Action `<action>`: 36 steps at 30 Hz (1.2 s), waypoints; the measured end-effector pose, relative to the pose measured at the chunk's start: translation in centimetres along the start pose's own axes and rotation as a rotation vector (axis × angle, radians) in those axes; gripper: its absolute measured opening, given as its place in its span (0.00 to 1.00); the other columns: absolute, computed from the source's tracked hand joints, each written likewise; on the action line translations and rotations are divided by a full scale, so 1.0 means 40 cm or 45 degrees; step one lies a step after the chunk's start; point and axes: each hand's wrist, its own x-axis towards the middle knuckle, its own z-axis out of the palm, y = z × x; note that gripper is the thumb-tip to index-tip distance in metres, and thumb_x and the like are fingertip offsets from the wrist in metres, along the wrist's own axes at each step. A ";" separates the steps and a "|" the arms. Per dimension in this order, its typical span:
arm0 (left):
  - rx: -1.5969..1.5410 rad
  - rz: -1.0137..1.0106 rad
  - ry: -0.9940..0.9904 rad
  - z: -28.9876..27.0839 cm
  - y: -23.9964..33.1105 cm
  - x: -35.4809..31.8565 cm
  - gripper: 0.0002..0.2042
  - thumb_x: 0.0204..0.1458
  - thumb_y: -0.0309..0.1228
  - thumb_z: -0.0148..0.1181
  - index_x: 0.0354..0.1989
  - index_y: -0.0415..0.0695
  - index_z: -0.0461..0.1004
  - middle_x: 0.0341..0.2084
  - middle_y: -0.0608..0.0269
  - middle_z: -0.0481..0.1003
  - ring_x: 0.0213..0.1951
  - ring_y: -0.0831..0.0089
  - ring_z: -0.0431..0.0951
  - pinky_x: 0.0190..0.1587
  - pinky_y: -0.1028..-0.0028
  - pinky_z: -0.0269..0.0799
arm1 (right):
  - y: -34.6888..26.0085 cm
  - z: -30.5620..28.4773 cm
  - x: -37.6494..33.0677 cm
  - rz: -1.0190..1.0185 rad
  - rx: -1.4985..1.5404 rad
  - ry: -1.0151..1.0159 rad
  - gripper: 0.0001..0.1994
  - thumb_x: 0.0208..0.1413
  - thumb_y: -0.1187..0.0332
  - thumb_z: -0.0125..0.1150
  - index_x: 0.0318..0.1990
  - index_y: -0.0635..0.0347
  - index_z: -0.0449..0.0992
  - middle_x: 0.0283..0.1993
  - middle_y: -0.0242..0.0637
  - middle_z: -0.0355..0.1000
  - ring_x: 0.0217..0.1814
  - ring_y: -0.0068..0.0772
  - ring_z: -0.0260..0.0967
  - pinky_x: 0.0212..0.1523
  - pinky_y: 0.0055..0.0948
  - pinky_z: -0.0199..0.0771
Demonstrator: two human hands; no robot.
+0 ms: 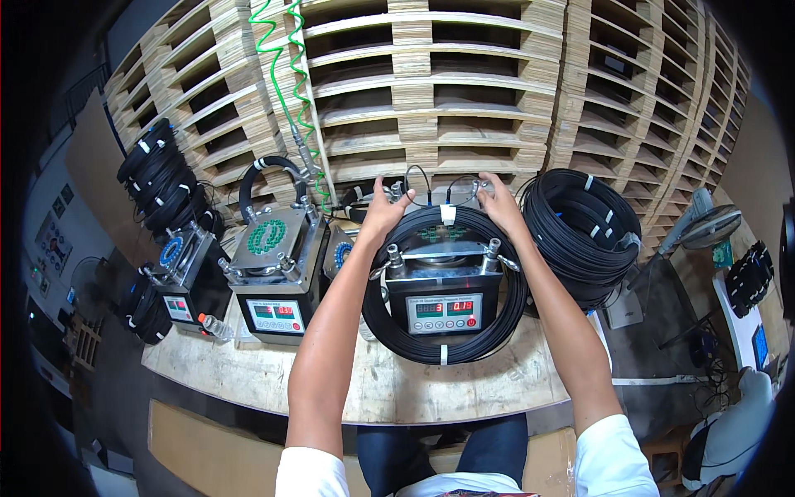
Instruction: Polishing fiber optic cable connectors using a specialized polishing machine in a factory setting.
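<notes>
A coil of black cable (515, 311) with white ties is looped about a polishing machine (489, 294), its lower part hanging in front of the lit display. Both arms stretch over it toward the machine's rear corners. My left hand (387, 209) is open, thumb and forefinger apart beside the left rear metal post (398, 192). Opposite it, my right hand (500, 205) spreads its fingers by the right rear post (479, 187). Whether the fingers touch the posts I cannot tell. Between the hands, thin cable ends (430, 184) arch up from the coil. Green connectors (431, 235) ring the machine's plate.
Left stand two more machines, one with green connectors (266, 238), one with blue (171, 250). A small bottle (217, 328) is between them. Stacked cable coils (580, 240) rise on the right. Wooden pallets (414, 91) wall the back; a green spiral hose (300, 83) hangs there.
</notes>
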 end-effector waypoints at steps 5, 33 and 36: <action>-0.025 0.009 -0.054 -0.011 -0.025 0.019 0.60 0.43 0.54 0.74 0.76 0.45 0.35 0.66 0.28 0.58 0.67 0.45 0.62 0.67 0.59 0.60 | -0.002 0.037 0.004 -0.016 0.005 0.127 0.22 0.63 0.58 0.60 0.59 0.60 0.71 0.31 0.49 0.75 0.34 0.42 0.74 0.39 0.38 0.74; -0.001 0.151 0.064 -0.007 -0.018 0.009 0.51 0.53 0.50 0.66 0.76 0.45 0.36 0.64 0.26 0.60 0.67 0.44 0.63 0.67 0.61 0.60 | 0.001 0.029 0.008 0.085 -0.071 0.124 0.21 0.63 0.55 0.59 0.56 0.60 0.73 0.41 0.56 0.79 0.44 0.48 0.80 0.47 0.38 0.76; -0.013 0.117 0.058 -0.004 0.004 -0.010 0.49 0.56 0.51 0.63 0.76 0.44 0.37 0.65 0.28 0.60 0.68 0.45 0.62 0.67 0.62 0.58 | 0.018 0.027 0.011 0.039 -0.176 0.127 0.21 0.63 0.55 0.59 0.55 0.61 0.74 0.43 0.57 0.78 0.47 0.53 0.79 0.49 0.42 0.75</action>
